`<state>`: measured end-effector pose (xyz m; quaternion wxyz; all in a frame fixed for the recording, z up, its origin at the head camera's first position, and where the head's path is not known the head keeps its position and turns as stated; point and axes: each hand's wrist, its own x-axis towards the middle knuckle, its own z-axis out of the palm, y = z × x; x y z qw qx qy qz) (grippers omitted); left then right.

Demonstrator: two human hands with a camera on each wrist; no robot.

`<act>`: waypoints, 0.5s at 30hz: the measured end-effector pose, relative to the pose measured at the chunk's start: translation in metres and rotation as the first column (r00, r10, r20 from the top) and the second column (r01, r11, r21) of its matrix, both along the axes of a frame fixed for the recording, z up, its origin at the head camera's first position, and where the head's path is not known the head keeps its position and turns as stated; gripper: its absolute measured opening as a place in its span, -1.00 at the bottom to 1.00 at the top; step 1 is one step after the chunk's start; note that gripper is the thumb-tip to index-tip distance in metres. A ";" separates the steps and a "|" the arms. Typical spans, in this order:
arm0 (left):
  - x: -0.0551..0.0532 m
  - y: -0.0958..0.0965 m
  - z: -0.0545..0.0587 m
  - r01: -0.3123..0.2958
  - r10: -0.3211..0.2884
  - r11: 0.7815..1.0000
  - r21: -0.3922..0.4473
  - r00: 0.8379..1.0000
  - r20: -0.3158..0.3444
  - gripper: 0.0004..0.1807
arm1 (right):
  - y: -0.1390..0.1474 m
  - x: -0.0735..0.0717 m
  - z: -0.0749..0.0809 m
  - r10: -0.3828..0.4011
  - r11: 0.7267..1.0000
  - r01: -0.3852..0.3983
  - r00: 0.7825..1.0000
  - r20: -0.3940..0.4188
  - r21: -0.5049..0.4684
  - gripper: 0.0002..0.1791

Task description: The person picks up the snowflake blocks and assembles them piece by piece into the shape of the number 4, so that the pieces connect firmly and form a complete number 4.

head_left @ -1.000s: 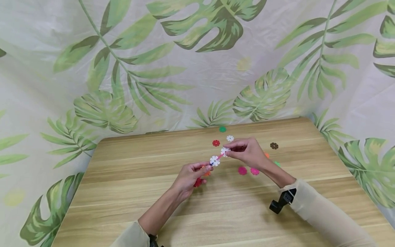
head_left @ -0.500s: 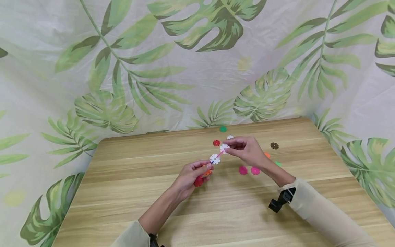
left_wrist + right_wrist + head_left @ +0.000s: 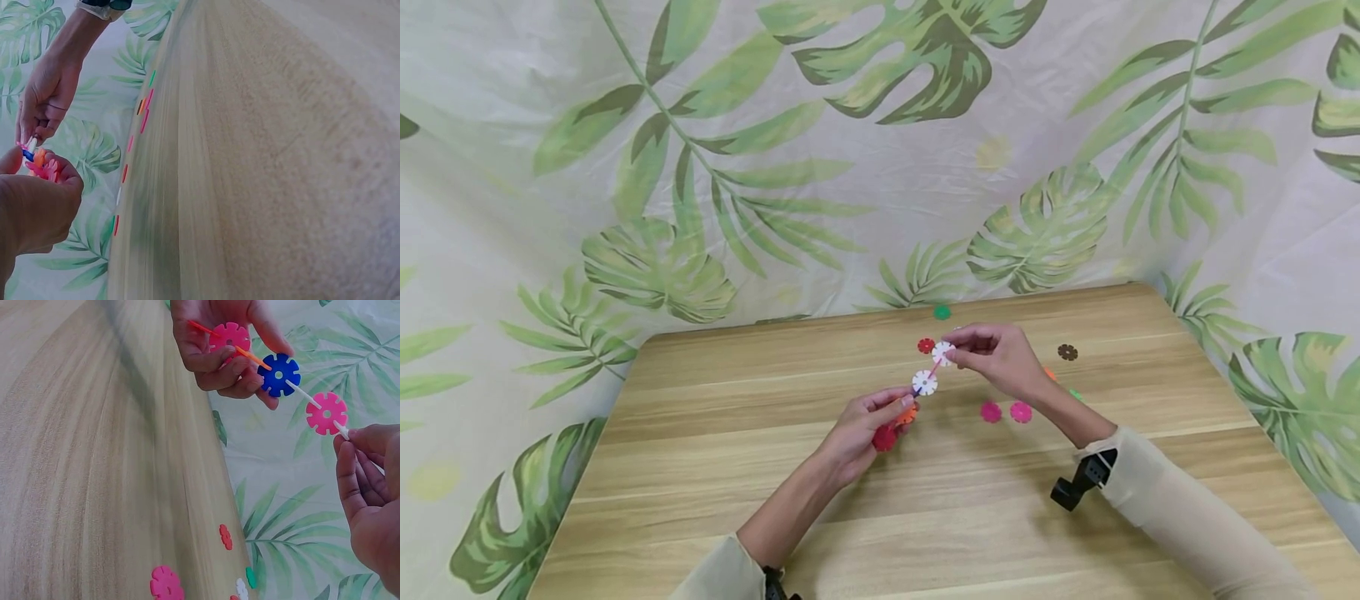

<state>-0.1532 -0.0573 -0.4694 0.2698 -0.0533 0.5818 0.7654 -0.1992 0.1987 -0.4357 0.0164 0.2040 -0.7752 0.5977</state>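
A chain of notched plastic discs, slotted together edge to face, is held up above the table between both hands. My left hand (image 3: pixel 856 429) pinches it near a blue disc (image 3: pixel 287 367); an orange disc (image 3: pixel 910 414) and a red-pink disc (image 3: pixel 884 438) lie against its fingers. Beyond that, a white disc (image 3: pixel 924 382) and a pink disc (image 3: pixel 328 427) continue the chain. At its far end my right hand (image 3: pixel 1006 364) pinches another white disc (image 3: pixel 942 353) between thumb and fingertips. In the right wrist view this white disc appears edge-on, meeting the pink one's rim.
Loose discs lie on the wooden table (image 3: pixel 715 450): green (image 3: pixel 942 312) and red (image 3: pixel 926 345) at the back, brown (image 3: pixel 1067 352) to the right, and two pink ones, including one (image 3: pixel 991 412) below the right hand. Orange and green discs are partly behind the right wrist.
The right hand has risen slightly away with the end white disc, and the chain tilts more steeply. The left hand stays nearly in place, its grip on the chain kept.
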 end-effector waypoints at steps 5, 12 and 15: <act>0.002 -0.001 0.003 0.016 -0.016 0.999 0.042 1.000 -0.005 -0.58 | 0.000 -0.001 0.002 -0.001 1.000 0.002 1.000 0.008 -0.013 -0.77; 0.003 0.000 0.004 0.019 -0.018 0.999 0.026 1.000 -0.014 -0.55 | 0.000 -0.002 0.002 -0.004 1.000 0.004 1.000 0.016 -0.006 -0.76; 0.002 0.000 0.004 0.025 -0.026 1.000 -0.007 0.999 -0.021 -0.54 | 0.000 -0.003 0.004 -0.007 1.000 0.007 1.000 0.018 0.003 -0.76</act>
